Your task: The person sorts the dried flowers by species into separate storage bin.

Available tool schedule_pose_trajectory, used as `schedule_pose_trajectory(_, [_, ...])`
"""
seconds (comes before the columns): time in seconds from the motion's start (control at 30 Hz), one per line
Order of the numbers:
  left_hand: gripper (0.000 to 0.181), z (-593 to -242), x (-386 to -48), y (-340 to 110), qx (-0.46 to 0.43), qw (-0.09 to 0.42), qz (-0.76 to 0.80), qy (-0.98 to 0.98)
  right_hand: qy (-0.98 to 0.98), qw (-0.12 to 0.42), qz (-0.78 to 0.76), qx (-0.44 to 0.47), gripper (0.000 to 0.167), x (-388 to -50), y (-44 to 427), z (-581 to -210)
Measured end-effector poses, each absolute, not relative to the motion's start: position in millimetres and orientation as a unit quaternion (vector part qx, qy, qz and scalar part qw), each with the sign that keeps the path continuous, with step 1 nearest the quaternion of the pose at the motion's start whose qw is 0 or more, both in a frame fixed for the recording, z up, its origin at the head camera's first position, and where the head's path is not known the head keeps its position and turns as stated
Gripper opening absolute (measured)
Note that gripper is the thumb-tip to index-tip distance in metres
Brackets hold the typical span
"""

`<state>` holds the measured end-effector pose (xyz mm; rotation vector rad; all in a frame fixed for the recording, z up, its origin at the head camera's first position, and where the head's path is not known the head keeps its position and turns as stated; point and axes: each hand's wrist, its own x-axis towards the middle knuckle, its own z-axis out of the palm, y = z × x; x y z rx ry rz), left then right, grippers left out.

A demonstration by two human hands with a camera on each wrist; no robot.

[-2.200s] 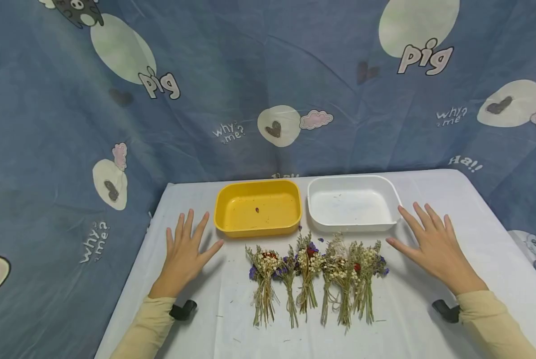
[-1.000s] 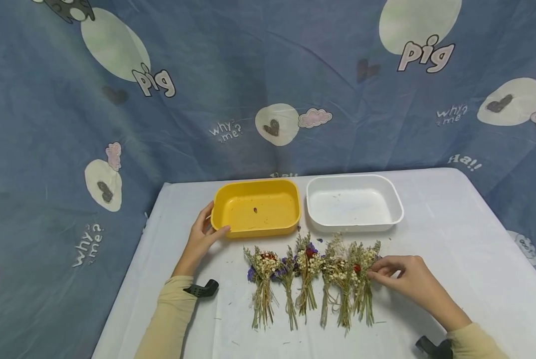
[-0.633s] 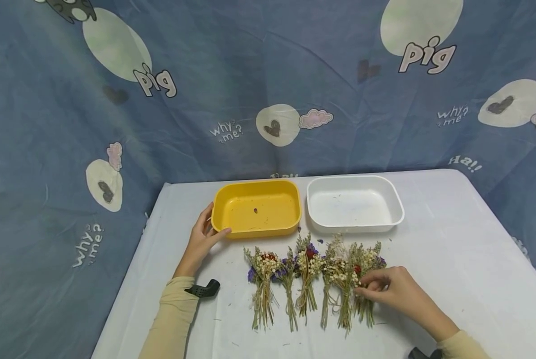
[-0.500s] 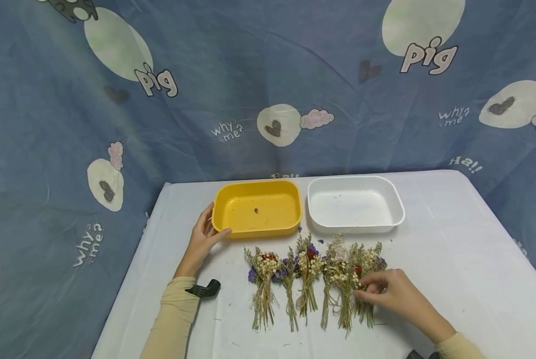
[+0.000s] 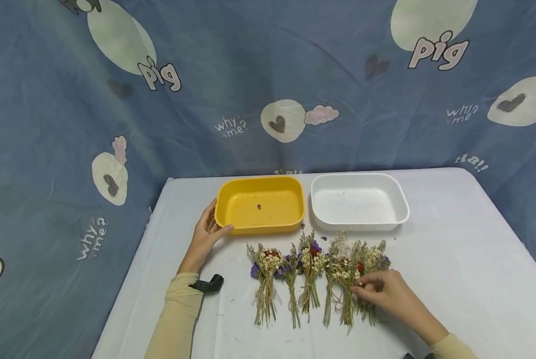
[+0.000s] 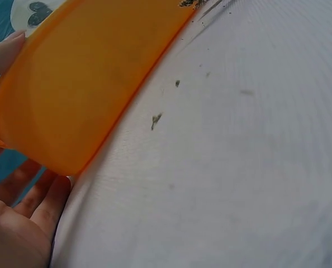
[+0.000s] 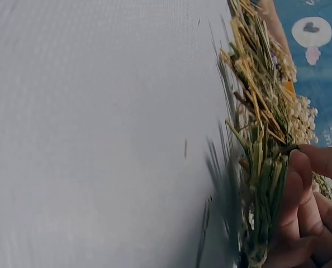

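Note:
At the left corner of a yellow plastic tray (image 5: 268, 230), my left hand (image 5: 203, 242) grips the side, thumb at the front wall and fingers round the left end. The left wrist view shows those fingers (image 6: 34, 195) against the tray's lower edge. Several small bunches of dried flowers lie in a row on the white cloth. My right hand (image 5: 391, 295) pinches the tied stems of a dried flower bunch (image 5: 347, 305) towards the row's right end, thumb against forefinger. In the right wrist view its green stems (image 7: 261, 178) stand beside the fingers, which partly hide the bunch at the far right.
A white plastic tray (image 5: 359, 227) stands right of the yellow one, behind the flowers. Further left in the row lies another dried flower bunch (image 5: 265, 294). Stem bits and petals are scattered on the white tablecloth (image 5: 456, 249). A blue printed curtain (image 5: 232, 60) hangs behind.
Both hands were spread over the table's sides. The left has taken hold of the yellow tray; the right has moved left to the bunches and its fingers have closed on stems.

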<state>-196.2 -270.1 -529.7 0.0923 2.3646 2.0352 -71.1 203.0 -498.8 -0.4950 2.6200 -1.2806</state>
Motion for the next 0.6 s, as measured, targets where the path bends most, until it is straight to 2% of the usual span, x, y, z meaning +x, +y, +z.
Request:
schedule_pose_trajectory(0.3, [0.094, -527.8, -193.7, -270.8, 0.027, 0.011, 0.645, 0.764, 0.85, 0.136, -0.494, -0.121, 0.03, -70.6, 199.3, -501.3])
schedule_pose_trajectory(0.6, [0.093, -528.3, -194.1, -270.6, 0.032, 0.014, 0.65, 0.759, 0.813, 0.16, -0.548, -0.112, 0.024, -67.5, 200.8, -504.4])
